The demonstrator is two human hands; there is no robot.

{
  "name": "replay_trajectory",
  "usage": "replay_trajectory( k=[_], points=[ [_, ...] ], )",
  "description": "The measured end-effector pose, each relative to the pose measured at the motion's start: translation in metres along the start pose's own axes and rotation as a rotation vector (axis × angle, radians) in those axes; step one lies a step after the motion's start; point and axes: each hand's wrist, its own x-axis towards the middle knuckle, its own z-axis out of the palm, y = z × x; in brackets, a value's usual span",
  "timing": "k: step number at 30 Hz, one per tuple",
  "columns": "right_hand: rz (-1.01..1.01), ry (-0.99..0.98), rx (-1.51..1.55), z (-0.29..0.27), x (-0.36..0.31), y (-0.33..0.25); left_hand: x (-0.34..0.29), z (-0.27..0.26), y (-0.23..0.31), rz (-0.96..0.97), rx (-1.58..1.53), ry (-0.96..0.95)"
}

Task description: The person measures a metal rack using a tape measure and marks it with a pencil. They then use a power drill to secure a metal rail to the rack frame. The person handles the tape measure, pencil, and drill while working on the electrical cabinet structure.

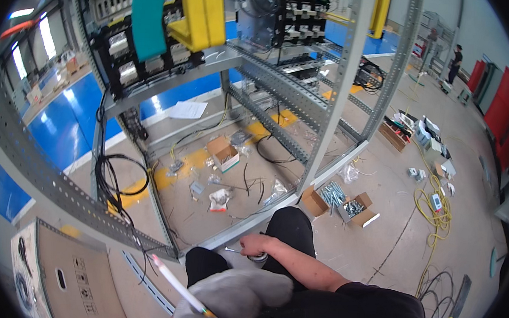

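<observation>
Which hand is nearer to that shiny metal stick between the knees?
Right. The right hand is right by the metal stick, which pokes out on the hand's left side. I can't make out the left hand here.

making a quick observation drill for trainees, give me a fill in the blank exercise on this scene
1. The sleeve above the person's right hand is ____.
2. The cable looped around the small device on the floor is ____.
3. The open box of small metal fasteners is made of ____.
4. The teal strip is next to a ____ bent strip.

Missing words: black; yellow; cardboard; yellow
</observation>
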Motion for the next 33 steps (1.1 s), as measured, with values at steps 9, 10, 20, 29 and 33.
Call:
replay_trajectory(
  k=[9, 10, 20, 29, 33],
  points=[
    [0.069, -0.063, -0.005, -0.001, -0.002, 0.002, 0.001, 0.045, 0.002, -0.097, -0.136, -0.104],
    [0.065, -0.068, -0.011, -0.001, 0.000, 0.001, 0.000, 0.045, 0.003, -0.093, -0.135, -0.098],
    [0.074, -0.090, -0.014, -0.008, -0.004, -0.003, 0.002, 0.056, 0.005, -0.207, -0.114, -0.014],
    [0.094, -0.100, -0.014, -0.009, -0.005, -0.006, 0.008, 0.053, -0.010, -0.064, -0.197, -0.224],
    [0.095, -0.094, -0.002, -0.010, -0.005, -0.005, 0.007, 0.051, -0.013, -0.080, -0.203, -0.241]
  ],
)
